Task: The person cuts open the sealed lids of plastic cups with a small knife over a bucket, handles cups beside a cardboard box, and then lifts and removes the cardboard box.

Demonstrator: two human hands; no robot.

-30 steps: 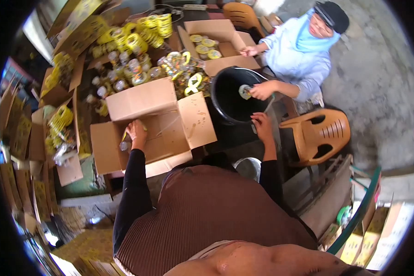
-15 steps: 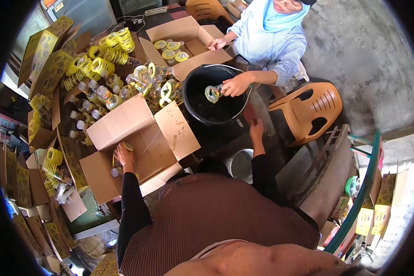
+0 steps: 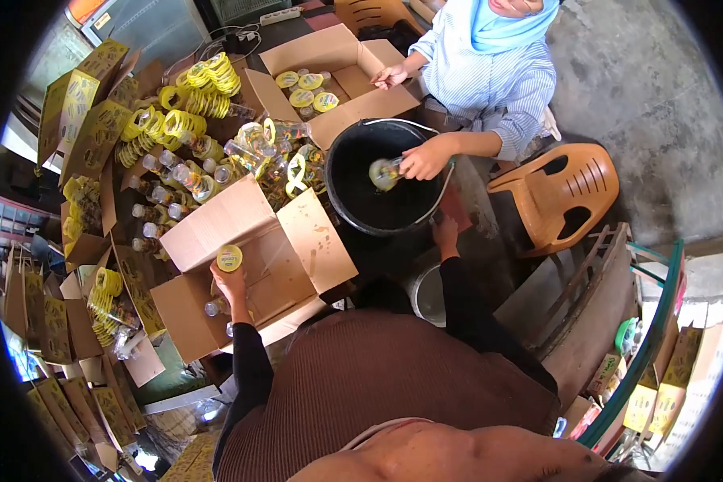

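My left hand (image 3: 230,283) is closed on a container with a round yellow label (image 3: 230,258), raised over an open cardboard box (image 3: 277,269). The label faces up, and the container's body is mostly hidden. Clear plastic bottles (image 3: 214,308) lie in the near left corner of that box. My right hand (image 3: 446,234) is beside the lower right side of a black bucket (image 3: 335,181); its fingers are too dark and hidden to read. Across from me, a co-worker's hand (image 3: 427,157) holds a clear bottle with a yellow ring label (image 3: 384,173) over the bucket.
Clear bottles with yellow labels (image 3: 193,178) and yellow rings (image 3: 209,76) are heaped at the left. A second cardboard box (image 3: 353,64) holds several yellow-topped containers. A metal pail (image 3: 430,293) stands by my right arm, and an orange chair (image 3: 566,197) is at the right.
My left hand has risen from inside the box with the yellow-labelled container, now turned label up. The co-worker's bottle has shifted slightly over the bucket. The whole view has shifted a little.
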